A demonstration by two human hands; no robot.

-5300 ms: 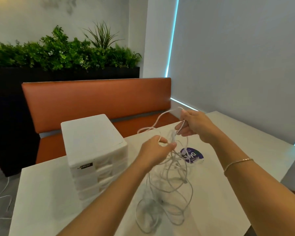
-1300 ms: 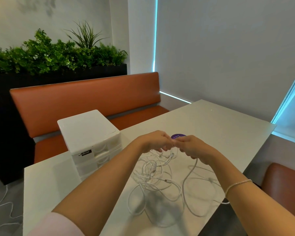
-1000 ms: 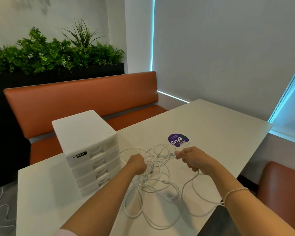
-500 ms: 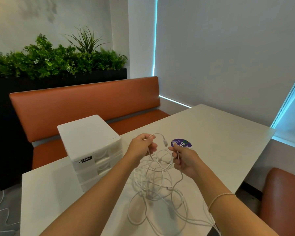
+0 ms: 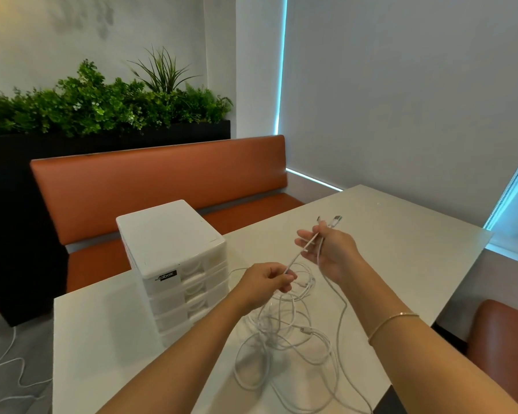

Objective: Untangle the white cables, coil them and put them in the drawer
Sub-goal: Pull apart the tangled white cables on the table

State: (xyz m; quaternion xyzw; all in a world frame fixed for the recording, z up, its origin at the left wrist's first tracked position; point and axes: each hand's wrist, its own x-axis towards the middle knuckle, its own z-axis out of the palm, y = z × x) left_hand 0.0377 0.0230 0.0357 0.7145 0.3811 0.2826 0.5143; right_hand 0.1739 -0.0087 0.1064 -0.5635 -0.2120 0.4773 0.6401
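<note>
Since half a sec ago: right hand [image 5: 326, 252] has gone up and out over the table [image 5: 401, 249], now holding two plug ends [image 5: 331, 221] past its fingertips; left hand [image 5: 265, 282] has dropped lower and nearer the heap. A short strand now runs taut between the two hands.

Hands: right is half open, palm turned toward me, thumb pressing two strands across the fingers. Left is curled, pinching one strand at its fingertips.

White cables [image 5: 284, 342]: most lie as a loose tangle on the table, below and btwn my forearms, just right of the drawer unit [image 5: 174, 264]. One long loop trails toward the near table edge. All drawers look closed. More cable lies on the floor [image 5: 6, 369], far left; can't tell if it belongs to the job.

Risks, as I judge them:
- Pulling the taut strand harder w/ loops crossed below could cinch a knot instead of freeing it.
- The two ends in right hand may be from diff cables; coiling both together would re-tangle.
- Lifting further could drag the heap, and the near loop may slide off the edge.
- Thumb hold looks light; the plugs could slip.
</note>
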